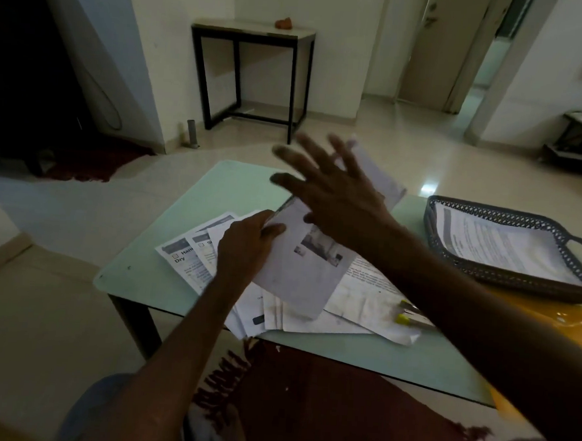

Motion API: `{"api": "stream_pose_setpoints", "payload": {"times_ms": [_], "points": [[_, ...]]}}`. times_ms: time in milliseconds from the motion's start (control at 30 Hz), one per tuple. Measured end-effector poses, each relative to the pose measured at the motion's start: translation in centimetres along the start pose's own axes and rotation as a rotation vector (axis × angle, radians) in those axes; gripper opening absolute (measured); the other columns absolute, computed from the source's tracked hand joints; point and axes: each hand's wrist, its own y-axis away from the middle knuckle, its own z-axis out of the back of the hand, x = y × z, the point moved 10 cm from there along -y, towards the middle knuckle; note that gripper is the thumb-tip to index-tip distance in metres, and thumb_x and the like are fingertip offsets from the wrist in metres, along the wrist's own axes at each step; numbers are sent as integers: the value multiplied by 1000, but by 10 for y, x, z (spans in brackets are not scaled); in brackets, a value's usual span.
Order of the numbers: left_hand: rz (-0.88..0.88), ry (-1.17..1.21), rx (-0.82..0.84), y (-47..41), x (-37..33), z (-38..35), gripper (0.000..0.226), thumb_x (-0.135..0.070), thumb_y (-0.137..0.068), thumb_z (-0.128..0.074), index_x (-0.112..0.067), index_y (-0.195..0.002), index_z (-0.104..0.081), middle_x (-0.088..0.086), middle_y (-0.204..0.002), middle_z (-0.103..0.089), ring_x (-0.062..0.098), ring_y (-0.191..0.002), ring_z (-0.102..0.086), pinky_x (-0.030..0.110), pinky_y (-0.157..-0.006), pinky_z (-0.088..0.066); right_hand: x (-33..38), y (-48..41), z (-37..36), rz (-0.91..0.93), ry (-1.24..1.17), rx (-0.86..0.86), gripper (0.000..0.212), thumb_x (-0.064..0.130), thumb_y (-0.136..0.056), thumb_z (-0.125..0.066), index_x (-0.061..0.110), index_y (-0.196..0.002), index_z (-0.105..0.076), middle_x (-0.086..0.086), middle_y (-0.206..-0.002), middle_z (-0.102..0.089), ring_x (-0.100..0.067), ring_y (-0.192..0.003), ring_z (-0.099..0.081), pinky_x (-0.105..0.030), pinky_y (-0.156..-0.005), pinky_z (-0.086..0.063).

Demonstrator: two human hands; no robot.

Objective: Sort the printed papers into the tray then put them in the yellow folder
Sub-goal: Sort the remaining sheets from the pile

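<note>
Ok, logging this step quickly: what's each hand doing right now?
Left hand: holding a sheet of paper.
Right hand: open, fingers spread, holding nothing.

Dim rm – side table point(253, 30), tiled floor point(390, 137).

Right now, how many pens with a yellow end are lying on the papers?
2. The farther pen and the nearer pen lie side by side on the loose papers, next to the right forearm, which covers their other ends and may hide more.
</note>
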Motion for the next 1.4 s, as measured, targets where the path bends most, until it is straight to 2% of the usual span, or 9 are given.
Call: {"api": "stream_pose_setpoints", "payload": {"times_ms": [100, 167, 267, 367, 533, 700, 933, 1067, 1400], "points": [[-45, -34, 40, -2, -10, 4, 34, -50, -96, -55, -22, -111, -68, 5, -102, -73, 28, -90, -67, 31, -78, -47, 7, -26, -3, 101, 32, 274, 21, 26, -95, -63, 30, -116, -63, 1, -116, -65, -25, -114, -62, -41, -97, -40], [-66, -15, 67, -3, -10, 5, 31, -54, -93, -57, -25, -96, -67, 3, -91, -72, 27, -83, -66, 33, -75, -51, -13, -29, 3, 5, -79, 333, 11, 36, -96, -52, 34, -96, -63, 8, -87, -59, -19, -86, -62, -35, -78, -44], [-105, 30, -68, -7, -5, 26, 44, -66, -87, -57, -23, -81, -62, -3, -73, -66, 23, -69, -64, 32, -59, -51, -48, -21, 8, -87, -180, 382, 26, 46, -92, -57, 42, -116, -65, 5, -105, -69, -21, -95, -63, -42, -87, -50], [86, 163, -242, -8, 24, 47, 40, -65, -83, -64, -28, -98, -64, -17, -86, -68, 7, -83, -66, 29, -73, -54, -106, 18, -1, -270, -366, 470, 33, 39, -91, -71, 34, -124, -68, 1, -118, -70, -23, -108, -63, -36, -86, -46], [501, 766, 131, 8, 27, -16, 59, -68, -87, -55, -18, -118, -57, -3, -113, -70, 16, -89, -72, 36, -76, -52, -143, 122, -50, -854, -1169, 65, 14, 27, -86, -80, 23, -98, -75, 10, -84, -76, -5, -75, -68, -30, -68, -54], [384, 1021, 183, 44, -33, -58, 27, -38, -87, -70, -26, -109, -63, -9, -99, -75, 11, -92, -73, 23, -72, -58, -57, 178, -104, -1145, -1656, -210, 36, 35, -78, -77, 23, -111, -69, 1, -99, -78, -20, -90, -75, -37, -72, -62], [271, 961, -40, 29, -25, -34, 22, -23, -79, -81, -29, -94, -66, -10, -90, -74, 7, -80, -73, 24, -66, -59, -34, 178, -111, -1159, -1752, -415, 37, 21, -85, -78, 22, -119, -66, 4, -111, -75, -15, -100, -72, -32, -78, -61], [351, 943, 16, 41, -4, -54, 25, -24, -74, -85, -28, -94, -69, -8, -89, -75, 15, -85, -73, 25, -69, -59, -14, 189, -137, -1208, -1745, -348, 29, 21, -89, -76, 21, -117, -69, -1, -110, -76, -19, -101, -73, -41, -84, -62], [436, 903, 105, 58, 11, -82, 33, -22, -73, -86, -22, -101, -69, 1, -97, -75, 10, -83, -73, 24, -71, -59, 15, 205, -166, -1344, -1730, -301, 21, 30, -89, -75, 23, -109, -72, 1, -100, -78, -18, -94, -75, -31, -74, -62]]}}
